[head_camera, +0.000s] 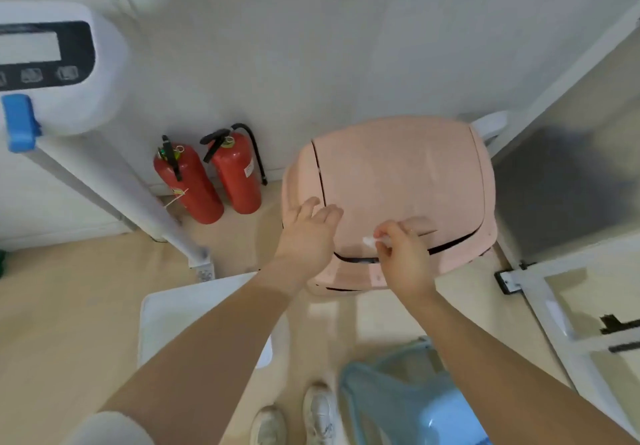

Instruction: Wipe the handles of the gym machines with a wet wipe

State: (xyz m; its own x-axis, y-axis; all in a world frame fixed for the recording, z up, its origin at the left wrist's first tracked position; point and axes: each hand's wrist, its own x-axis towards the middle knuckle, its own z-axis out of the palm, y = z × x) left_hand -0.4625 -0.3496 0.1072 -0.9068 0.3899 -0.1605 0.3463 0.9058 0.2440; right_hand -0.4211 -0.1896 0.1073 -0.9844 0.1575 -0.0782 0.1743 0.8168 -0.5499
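Pink plastic fills the middle of the frame: a swing-lid bin (391, 195) stands against the wall, its lid slot a dark line facing the person; the right hand (403, 257) hovers right at that slot, thumb and fingers pinched shut on a small crumpled wet wipe (369, 241); the wipe sits just above the opening, so the slot lies directly below and slightly ahead of the fingertips; the left hand (306, 236) rests flat and open on the lid's left front, fingers spread, holding nothing, apparently placed to press the flap; the slot's long axis runs left to right across the person's front, and the right hand is the nearer to it; what the bin holds cannot be seen through the narrow gap; a blue-lined basket or bag (412, 406) stands by the feet at lower right, contents unclear; two red fire extinguishers (207, 178) lean at the wall to the left, well apart from both hands; no gym handle is in reach here, suggesting the wipe is about to be discarded.
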